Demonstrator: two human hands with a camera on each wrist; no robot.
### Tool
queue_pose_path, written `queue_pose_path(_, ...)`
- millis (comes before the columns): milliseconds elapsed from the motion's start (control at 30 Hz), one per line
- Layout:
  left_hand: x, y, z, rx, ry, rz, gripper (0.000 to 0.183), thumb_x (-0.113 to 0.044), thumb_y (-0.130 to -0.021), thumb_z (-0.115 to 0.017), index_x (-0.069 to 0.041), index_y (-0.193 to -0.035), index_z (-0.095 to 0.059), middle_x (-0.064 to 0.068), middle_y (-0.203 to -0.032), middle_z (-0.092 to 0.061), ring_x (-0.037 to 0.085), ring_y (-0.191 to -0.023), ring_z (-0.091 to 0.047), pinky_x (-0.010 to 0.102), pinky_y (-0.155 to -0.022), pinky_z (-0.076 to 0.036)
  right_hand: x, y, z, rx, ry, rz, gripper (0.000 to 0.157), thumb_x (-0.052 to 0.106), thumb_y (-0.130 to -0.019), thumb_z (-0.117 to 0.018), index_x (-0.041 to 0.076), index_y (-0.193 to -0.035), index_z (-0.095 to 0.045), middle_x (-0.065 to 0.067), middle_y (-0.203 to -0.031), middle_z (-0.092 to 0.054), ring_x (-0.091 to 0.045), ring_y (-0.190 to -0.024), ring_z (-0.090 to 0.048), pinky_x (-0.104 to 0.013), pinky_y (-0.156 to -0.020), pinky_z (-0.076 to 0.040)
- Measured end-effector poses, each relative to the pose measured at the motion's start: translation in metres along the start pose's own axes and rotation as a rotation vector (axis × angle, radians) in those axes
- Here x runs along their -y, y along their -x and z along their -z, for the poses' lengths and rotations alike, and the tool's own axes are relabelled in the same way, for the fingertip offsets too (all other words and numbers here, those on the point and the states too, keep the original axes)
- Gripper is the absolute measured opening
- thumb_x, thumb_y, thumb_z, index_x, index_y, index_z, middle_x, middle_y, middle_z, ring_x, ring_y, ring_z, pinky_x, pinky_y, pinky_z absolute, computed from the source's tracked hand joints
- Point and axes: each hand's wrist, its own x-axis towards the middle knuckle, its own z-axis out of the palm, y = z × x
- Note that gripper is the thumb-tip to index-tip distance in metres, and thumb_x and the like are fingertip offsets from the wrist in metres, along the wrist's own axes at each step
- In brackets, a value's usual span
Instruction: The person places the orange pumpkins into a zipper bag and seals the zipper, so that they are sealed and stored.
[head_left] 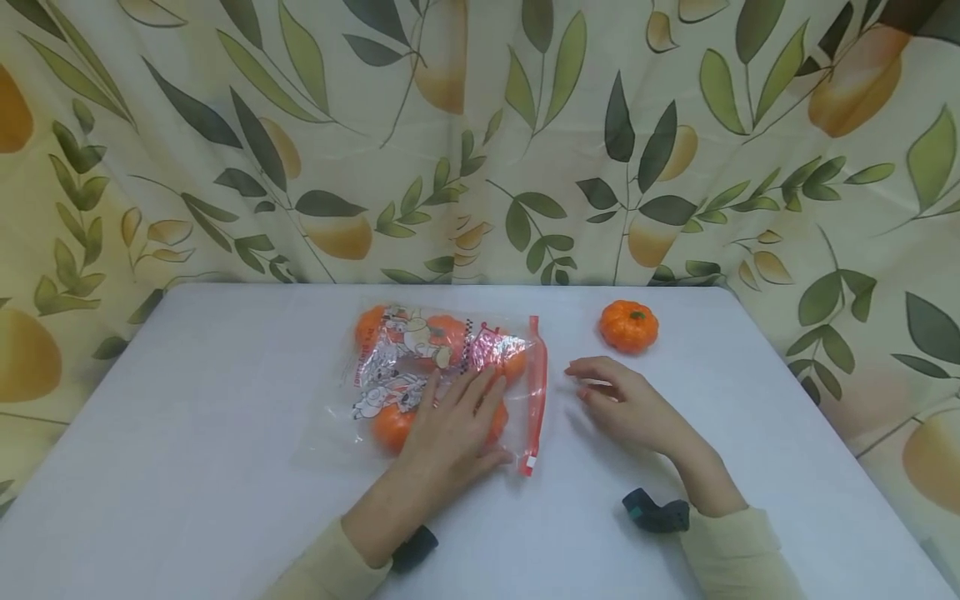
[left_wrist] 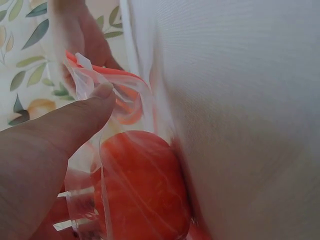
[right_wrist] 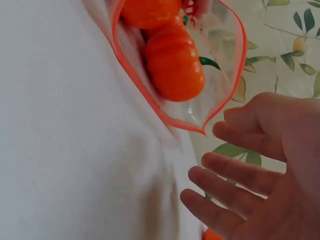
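Note:
A clear printed zip bag point(head_left: 537, 392) lies on the table with its red-edged mouth toward the right. Several small orange toy pumpkins point(right_wrist: 175, 65) sit inside it. My left hand point(head_left: 457, 425) rests on top of the bag with its fingers spread, over the nearer pumpkins. In the left wrist view, its thumb lies straight along the plastic close to the mouth. To the right of the bag, my right hand point(head_left: 626, 408) hovers with relaxed fingers and nothing in it. The right wrist view shows the red mouth parted just ahead of those fingertips. One loose pumpkin point(head_left: 628, 326) stands beyond the right hand.
The white table point(head_left: 187, 400) extends to both sides of the bag. Behind it hangs a curtain point(head_left: 480, 167) printed with leaves and fruit. Dark wrist devices point(head_left: 656, 511) sit at both sleeves.

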Motion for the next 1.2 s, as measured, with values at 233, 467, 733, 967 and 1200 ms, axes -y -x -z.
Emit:
queue_pose_path(233,-0.001,0.001,0.0,-0.01,0.0,-0.005,0.093,-0.061,-0.082,-0.07,-0.018,-0.155,-0.033,0.002,-0.161,-0.034,0.025,-0.147,-0.034,0.061,-0.12,-0.021,0.001,-0.006,0.013,-0.119,0.141,-0.018,0.031,0.007,-0.096,-0.058,0.004,-0.127,-0.06,-0.016,-0.13,-0.06,-0.037,-0.123,-0.055,-0.059,-0.098,-0.051)
queue_pose_path(467,0.002,0.001,0.001,-0.014,0.032,-0.014,0.094,-0.06,-0.081,-0.071,-0.019,-0.156,-0.032,0.002,-0.161,-0.033,0.025,-0.148,-0.033,0.061,-0.12,-0.021,0.004,-0.017,0.023,-0.229,0.243,0.033,0.03,0.005,-0.095,-0.057,0.0,-0.125,-0.06,-0.02,-0.125,-0.062,-0.04,-0.118,-0.056,-0.06,-0.096,-0.051)
queue_pose_path(733,0.009,0.002,0.01,0.029,0.08,0.0,0.098,-0.053,-0.083,-0.073,-0.015,-0.158,-0.024,0.003,-0.164,-0.026,0.025,-0.151,-0.027,0.058,-0.122,-0.019,0.007,-0.027,0.036,-0.335,0.243,0.073,0.022,0.002,-0.095,-0.058,-0.002,-0.116,-0.061,-0.022,-0.125,-0.055,-0.04,-0.119,-0.051,-0.062,-0.099,-0.047)
queue_pose_path(967,0.015,0.003,0.018,0.149,0.079,0.035,0.108,-0.057,-0.078,-0.076,-0.016,-0.159,-0.02,0.003,-0.166,-0.021,0.025,-0.153,-0.021,0.062,-0.123,-0.01,0.004,-0.031,0.043,-0.383,0.286,0.025,0.028,0.001,-0.094,-0.052,-0.006,-0.121,-0.059,-0.028,-0.133,-0.047,-0.045,-0.12,-0.046,-0.064,-0.101,-0.042)
queue_pose_path(1200,0.017,0.004,0.021,0.195,0.097,0.02,0.113,-0.054,-0.074,-0.081,-0.017,-0.16,-0.017,0.003,-0.167,-0.016,0.025,-0.154,-0.018,0.062,-0.123,-0.006,-0.003,-0.037,0.048,-0.395,0.338,-0.04,0.033,0.003,-0.094,-0.054,-0.011,-0.124,-0.054,-0.032,-0.135,-0.043,-0.048,-0.123,-0.041,-0.065,-0.104,-0.04)
